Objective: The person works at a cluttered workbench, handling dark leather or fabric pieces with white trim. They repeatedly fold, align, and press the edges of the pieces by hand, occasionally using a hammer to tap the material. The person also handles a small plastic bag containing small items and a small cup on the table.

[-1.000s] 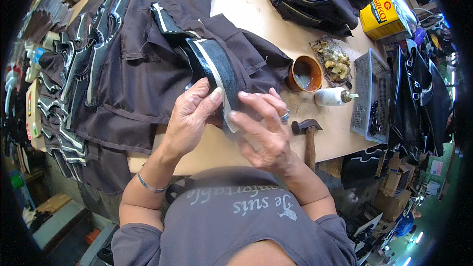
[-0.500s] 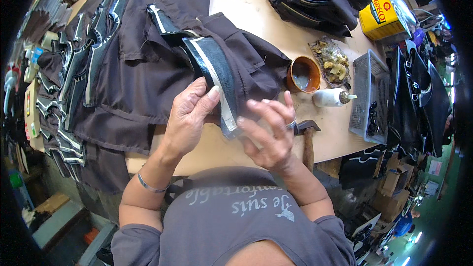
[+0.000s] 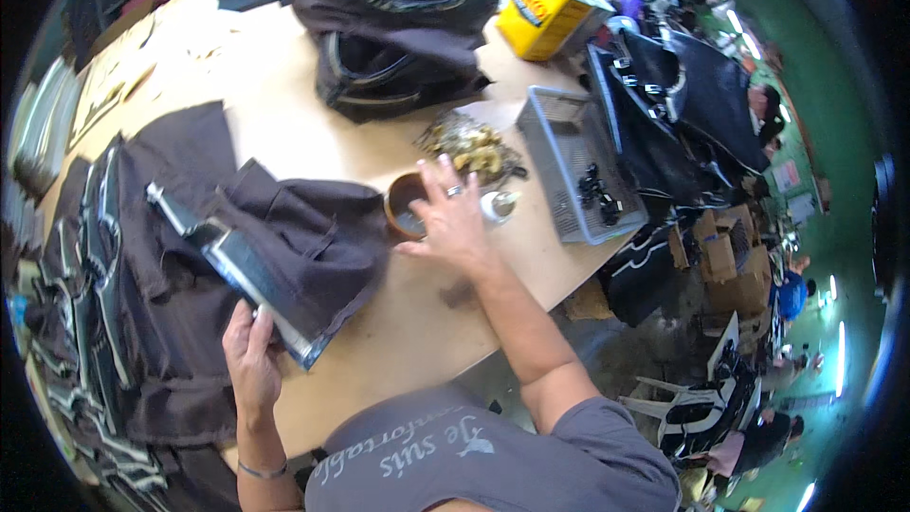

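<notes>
Near the lower left of the bench, my left hand [image 3: 249,349] pinches the lower part of a dark strip with a white edge [image 3: 242,265], attached to brown-black fabric [image 3: 322,246]. My right hand [image 3: 445,223] is open, fingers spread, over the near side of a brown bowl [image 3: 400,197], partly covering it; whether it touches the bowl I cannot tell. A white bottle [image 3: 500,209] stands just right of that hand. Behind the bowl lies a crusty yellowish heap [image 3: 464,147]. More dark pieces with white edges [image 3: 104,265] are piled at the left.
The pale bench [image 3: 370,351] also holds a dark bag bundle [image 3: 398,47], a yellow can [image 3: 536,14], a mesh basket [image 3: 559,161] and black leather bags [image 3: 682,104]. Cardboard boxes [image 3: 730,275], a white chair [image 3: 673,403] and several people [image 3: 758,441] are off to the right.
The view has swung toward the right. My right hand has left the strip and reached forward to the bowl. My left hand still holds the strip.
</notes>
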